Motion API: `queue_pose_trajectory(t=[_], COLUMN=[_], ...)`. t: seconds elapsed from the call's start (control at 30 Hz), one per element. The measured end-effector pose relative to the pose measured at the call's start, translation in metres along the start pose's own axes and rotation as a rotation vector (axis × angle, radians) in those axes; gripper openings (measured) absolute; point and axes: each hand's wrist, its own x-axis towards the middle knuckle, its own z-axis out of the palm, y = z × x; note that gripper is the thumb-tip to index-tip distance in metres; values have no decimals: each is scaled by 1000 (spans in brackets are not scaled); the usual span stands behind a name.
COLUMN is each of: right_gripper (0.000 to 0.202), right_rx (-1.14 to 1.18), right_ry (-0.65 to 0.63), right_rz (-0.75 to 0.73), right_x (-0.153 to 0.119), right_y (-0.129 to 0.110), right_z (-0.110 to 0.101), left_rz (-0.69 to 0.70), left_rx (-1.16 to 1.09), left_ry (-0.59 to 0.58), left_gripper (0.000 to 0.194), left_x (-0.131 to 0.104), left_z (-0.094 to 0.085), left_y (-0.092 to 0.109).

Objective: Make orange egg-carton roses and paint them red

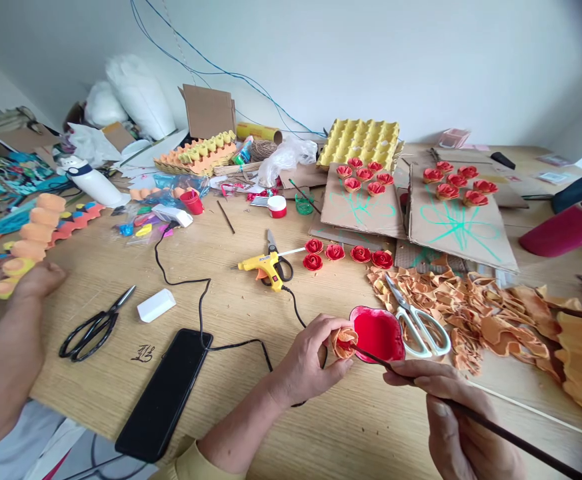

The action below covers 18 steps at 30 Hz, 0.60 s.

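Near the front of the table, my left hand (312, 363) holds a small orange rose (343, 343) between thumb and fingers. Red colour shows at the rose's centre. My right hand (458, 413) grips a long dark brush (495, 430), its tip touching the inside of the rose. Just behind the rose lies a scalloped dish (378, 333) of red paint. Several red roses (361, 254) sit in a group farther back on the wood, and more stand on two cardboard sheets (361, 207) with green strokes.
White-handled scissors (423, 327) lie beside orange scraps (491, 313). A yellow glue gun (265, 267), black scissors (93, 330) and a phone (165, 393) with a cable rest left of centre. Another person's hands (38, 280) hold egg-carton pieces at far left. A red bottle (565, 223) lies right.
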Motion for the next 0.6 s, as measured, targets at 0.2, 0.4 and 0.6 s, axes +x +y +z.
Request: queue_pose_trajectory(t=[0.2, 0.4, 0.6], right_gripper=[20, 19, 18], right_rx=[-17, 2, 16], right_ry=[-72, -143, -35], right_rz=[-24, -50, -45], right_x=[-7, -11, -7], right_y=[5, 6, 4], right_z=[-1, -7, -1], left_rz=[-74, -201, -310], left_rx=[-67, -313, -599], left_ry=[10, 10, -61], left_gripper=[46, 44, 46], left_x=[-1, 2, 1], left_z=[0, -1, -2], left_y=[1, 2, 1])
